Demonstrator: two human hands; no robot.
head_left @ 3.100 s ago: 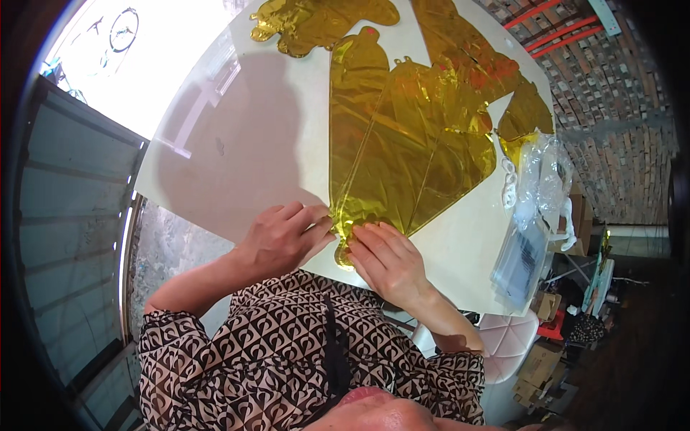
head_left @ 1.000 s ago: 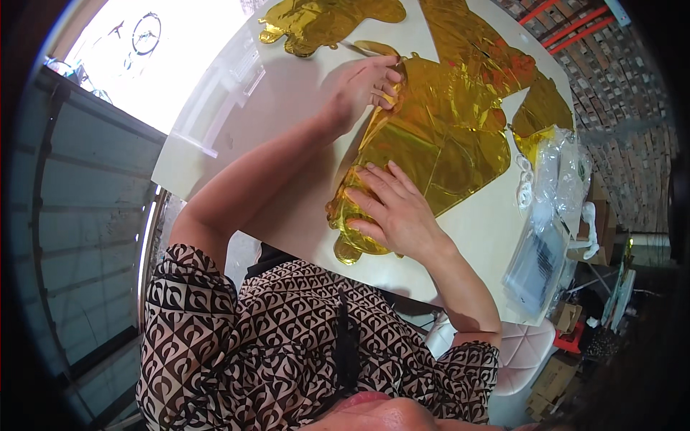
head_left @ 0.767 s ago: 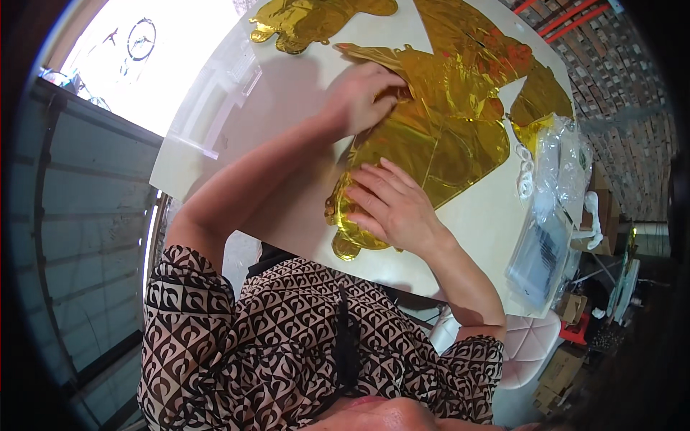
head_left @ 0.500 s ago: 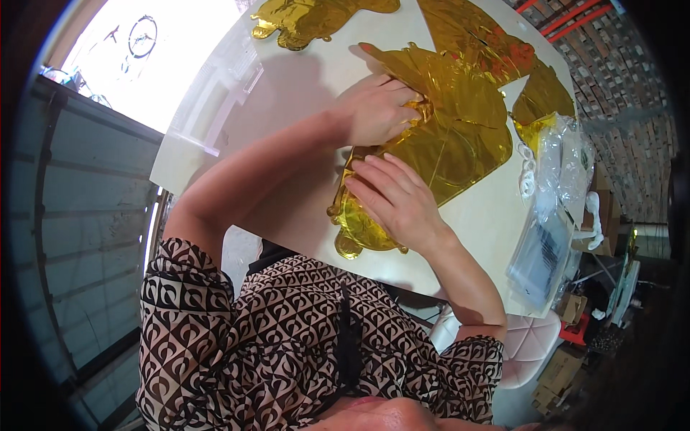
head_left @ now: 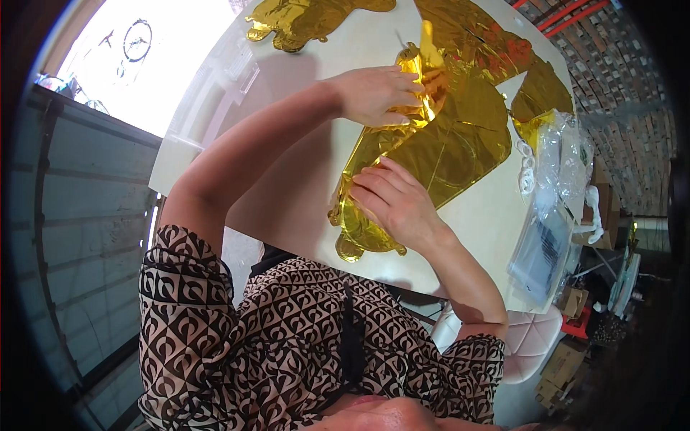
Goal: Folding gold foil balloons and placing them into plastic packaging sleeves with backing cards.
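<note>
A flat, shiny gold foil balloon [head_left: 471, 136] lies on the table in front of me, with a rounded, bumpy end [head_left: 359, 241] toward me. My left hand [head_left: 384, 95] rests on its far left side, fingers stretched out over a raised, folded-over flap [head_left: 431, 68]. Nearer to me, my right hand [head_left: 399, 201] lies on the foil with its fingers extended and slightly bent. Both hands press on the sheet rather than wrap round it. What lies under the fingertips is hidden.
More flat gold foil pieces lie at the far left [head_left: 305, 21], far middle [head_left: 474, 32] and far right [head_left: 543, 97] of the pale table [head_left: 280, 194]. Clear plastic bags [head_left: 539, 251] and white rings [head_left: 527, 169] sit along the right side. A white padded chair [head_left: 532, 345] stands beyond the near right edge.
The far left part of the foil has been lifted and folded over to the right. My left hand has flattened out on it; my right hand has barely shifted.
</note>
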